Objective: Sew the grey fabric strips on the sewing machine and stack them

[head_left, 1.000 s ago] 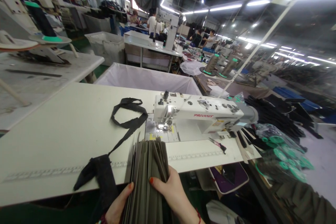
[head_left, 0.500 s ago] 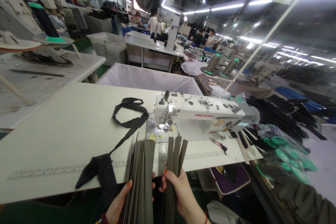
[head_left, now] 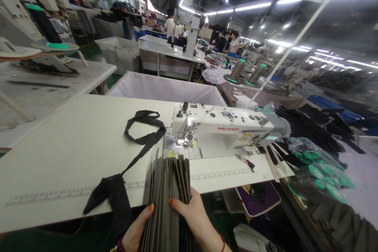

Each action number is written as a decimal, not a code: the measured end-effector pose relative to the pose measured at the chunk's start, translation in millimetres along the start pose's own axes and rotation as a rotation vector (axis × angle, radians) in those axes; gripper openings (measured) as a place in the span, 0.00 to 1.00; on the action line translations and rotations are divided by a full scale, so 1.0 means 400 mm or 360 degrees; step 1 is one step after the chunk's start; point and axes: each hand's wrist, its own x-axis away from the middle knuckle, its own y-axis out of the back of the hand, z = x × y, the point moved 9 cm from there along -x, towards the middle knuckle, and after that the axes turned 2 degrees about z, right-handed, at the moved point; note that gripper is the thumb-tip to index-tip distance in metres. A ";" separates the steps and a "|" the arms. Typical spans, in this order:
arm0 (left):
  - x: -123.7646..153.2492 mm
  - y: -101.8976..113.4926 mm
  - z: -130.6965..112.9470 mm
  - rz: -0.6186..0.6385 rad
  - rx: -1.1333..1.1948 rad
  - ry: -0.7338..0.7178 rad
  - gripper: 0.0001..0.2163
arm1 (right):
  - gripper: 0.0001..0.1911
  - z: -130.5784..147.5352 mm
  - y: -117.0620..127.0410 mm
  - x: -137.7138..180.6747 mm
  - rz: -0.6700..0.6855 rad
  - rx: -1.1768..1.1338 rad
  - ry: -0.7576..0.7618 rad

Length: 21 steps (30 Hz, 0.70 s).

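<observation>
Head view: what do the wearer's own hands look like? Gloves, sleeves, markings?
Both ungloved, orange-red polish on the thumbnails, no sleeve in frame. Left hand: dark red bracelet at the wrist, seemingly beaded, partly cut off by the frame edge. Right hand: thin red cord around the wrist. No cables.

Before you, red "PRECIOUS" on white sewing machine (head_left: 221,123). Yellow label (head_left: 245,137) on its body: print too small. Ruler (head_left: 220,174) near your table's (head_left: 73,138) front edge: numbers illegible.
</observation>
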 end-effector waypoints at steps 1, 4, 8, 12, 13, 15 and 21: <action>0.000 0.004 0.000 -0.0010 -0.0008 -0.0009 0.19 | 0.18 0.000 0.004 0.001 -0.0020 0.0017 0.0000; 0.000 0.011 0.001 -0.0020 -0.0033 -0.0027 0.20 | 0.13 0.011 0.020 0.004 -0.0099 0.0084 0.0018; 0.000 0.008 0.010 0.0026 -0.0062 0.0016 0.27 | 0.08 0.035 0.036 0.010 -0.0225 0.0135 0.0061; 0.002 -0.009 0.010 0.0089 -0.0053 0.0003 0.29 | 0.08 0.046 0.048 0.018 -0.0341 0.0078 0.0105; 0.004 -0.019 0.007 0.0113 -0.0045 -0.0019 0.28 | 0.08 0.044 0.050 0.019 -0.0348 0.0041 0.0101; 0.008 -0.050 -0.006 0.0200 -0.0034 -0.0108 0.27 | 0.11 0.033 0.048 0.020 -0.0309 -0.0072 0.0050; 0.024 -0.131 -0.028 0.0414 -0.0235 -0.0334 0.19 | 0.16 0.010 0.063 0.031 -0.0196 -0.0355 -0.0113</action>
